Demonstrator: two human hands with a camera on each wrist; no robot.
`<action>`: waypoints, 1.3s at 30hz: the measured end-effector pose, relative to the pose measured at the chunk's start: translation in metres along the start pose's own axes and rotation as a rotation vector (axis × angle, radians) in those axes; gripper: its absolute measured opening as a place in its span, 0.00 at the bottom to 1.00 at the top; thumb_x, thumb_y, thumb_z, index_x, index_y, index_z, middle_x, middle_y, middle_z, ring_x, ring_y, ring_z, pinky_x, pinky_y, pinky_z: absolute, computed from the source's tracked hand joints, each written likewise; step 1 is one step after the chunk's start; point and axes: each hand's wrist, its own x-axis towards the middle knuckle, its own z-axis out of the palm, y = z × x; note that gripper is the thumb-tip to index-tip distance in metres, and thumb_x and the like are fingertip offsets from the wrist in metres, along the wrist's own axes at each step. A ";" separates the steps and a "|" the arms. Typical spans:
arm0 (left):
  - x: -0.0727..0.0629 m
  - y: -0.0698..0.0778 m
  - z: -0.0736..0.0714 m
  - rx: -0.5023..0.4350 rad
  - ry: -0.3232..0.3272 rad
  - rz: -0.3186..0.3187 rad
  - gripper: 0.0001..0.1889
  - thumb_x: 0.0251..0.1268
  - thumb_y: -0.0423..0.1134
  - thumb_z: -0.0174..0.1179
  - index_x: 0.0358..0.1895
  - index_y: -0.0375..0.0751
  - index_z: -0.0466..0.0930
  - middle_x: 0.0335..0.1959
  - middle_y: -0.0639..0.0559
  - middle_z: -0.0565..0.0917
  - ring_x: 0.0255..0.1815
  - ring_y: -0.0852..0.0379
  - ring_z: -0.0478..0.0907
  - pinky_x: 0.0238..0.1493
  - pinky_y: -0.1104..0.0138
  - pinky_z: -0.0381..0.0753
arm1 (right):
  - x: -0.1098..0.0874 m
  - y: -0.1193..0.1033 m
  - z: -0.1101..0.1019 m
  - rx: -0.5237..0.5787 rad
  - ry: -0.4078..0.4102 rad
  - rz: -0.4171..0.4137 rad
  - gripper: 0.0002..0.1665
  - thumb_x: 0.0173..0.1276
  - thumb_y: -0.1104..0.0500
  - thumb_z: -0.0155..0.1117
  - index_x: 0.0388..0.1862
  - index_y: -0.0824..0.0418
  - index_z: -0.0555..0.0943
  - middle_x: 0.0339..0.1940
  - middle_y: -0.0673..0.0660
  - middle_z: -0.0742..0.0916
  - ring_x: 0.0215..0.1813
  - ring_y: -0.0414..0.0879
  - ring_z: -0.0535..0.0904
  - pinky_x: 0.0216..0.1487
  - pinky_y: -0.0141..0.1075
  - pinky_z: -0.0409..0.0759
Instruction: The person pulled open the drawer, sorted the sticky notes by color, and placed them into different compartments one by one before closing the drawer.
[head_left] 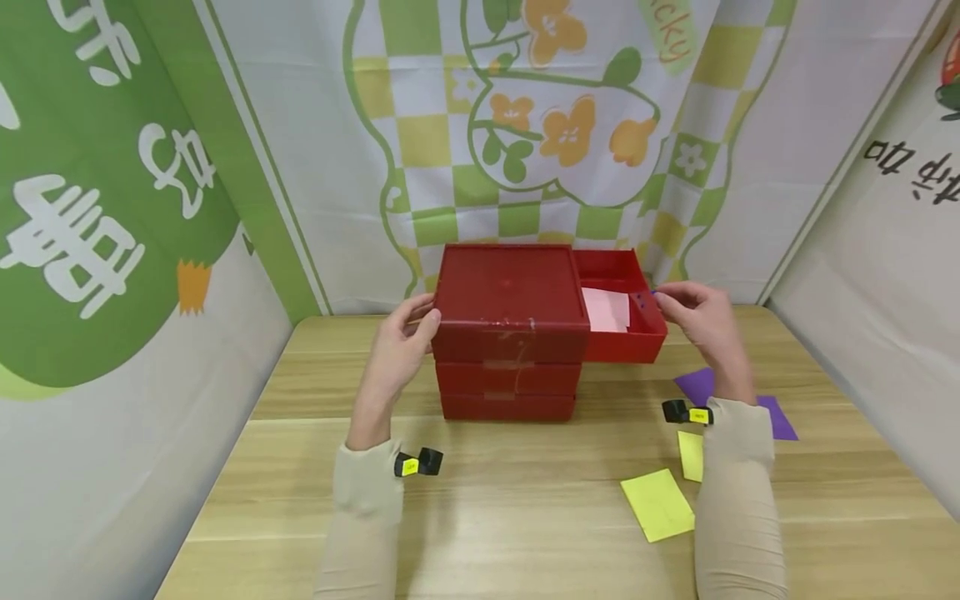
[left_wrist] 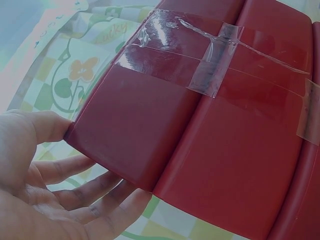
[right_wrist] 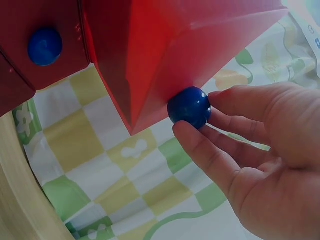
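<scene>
A red box of stacked drawers (head_left: pixel 510 287) stands near the back of the table. Its top drawer (head_left: pixel 626 348) sticks out to the right, with a pink paper (head_left: pixel 606 310) inside. My right hand (head_left: pixel 705 325) pinches the round blue drawer knob (right_wrist: pixel 190 106) between thumb and fingers. At the box's left side rests my left hand (head_left: pixel 393 354), thumb at the upper front corner and the other fingers spread along the side, fairly straight. Clear tape (left_wrist: pixel 167 47) runs down the box front in the left wrist view.
Yellow papers (head_left: pixel 658 504) lie on the table (head_left: pixel 510 517) beside my right forearm. Purple paper (head_left: pixel 776 418) shows on both sides of the right wrist. Another blue knob (right_wrist: pixel 45 46) sits on a lower drawer. A patterned curtain (head_left: pixel 525 167) hangs close behind the box.
</scene>
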 end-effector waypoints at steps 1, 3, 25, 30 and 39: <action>-0.001 0.000 0.000 0.000 0.001 -0.002 0.25 0.74 0.47 0.54 0.70 0.45 0.68 0.66 0.42 0.74 0.62 0.44 0.76 0.55 0.49 0.81 | 0.000 -0.001 0.001 0.002 -0.003 -0.008 0.25 0.71 0.53 0.62 0.56 0.73 0.79 0.34 0.35 0.84 0.37 0.29 0.82 0.40 0.22 0.81; -0.002 0.001 0.000 -0.001 0.001 -0.004 0.25 0.74 0.46 0.54 0.70 0.45 0.68 0.66 0.41 0.75 0.63 0.43 0.76 0.56 0.47 0.80 | 0.000 -0.001 0.003 0.002 -0.011 -0.024 0.25 0.71 0.54 0.62 0.56 0.73 0.79 0.34 0.36 0.84 0.37 0.30 0.82 0.41 0.22 0.81; -0.003 0.000 0.000 0.011 -0.003 -0.012 0.25 0.75 0.47 0.54 0.71 0.45 0.68 0.66 0.41 0.74 0.62 0.44 0.76 0.55 0.49 0.80 | 0.009 -0.014 0.063 -0.101 -0.072 -0.110 0.23 0.70 0.51 0.65 0.56 0.64 0.82 0.49 0.65 0.88 0.41 0.30 0.81 0.39 0.22 0.78; -0.003 0.001 0.000 0.002 -0.001 -0.009 0.25 0.74 0.47 0.54 0.71 0.46 0.68 0.66 0.41 0.74 0.62 0.44 0.76 0.57 0.45 0.79 | 0.010 -0.018 0.076 -0.112 -0.046 -0.141 0.21 0.69 0.53 0.66 0.55 0.64 0.83 0.48 0.64 0.88 0.45 0.36 0.82 0.45 0.22 0.78; -0.002 -0.001 0.001 0.010 -0.002 0.005 0.25 0.74 0.48 0.54 0.71 0.46 0.68 0.66 0.42 0.74 0.62 0.44 0.76 0.55 0.51 0.81 | 0.009 -0.020 0.081 -0.050 -0.021 -0.153 0.18 0.69 0.58 0.66 0.53 0.67 0.83 0.46 0.67 0.88 0.41 0.32 0.82 0.45 0.21 0.79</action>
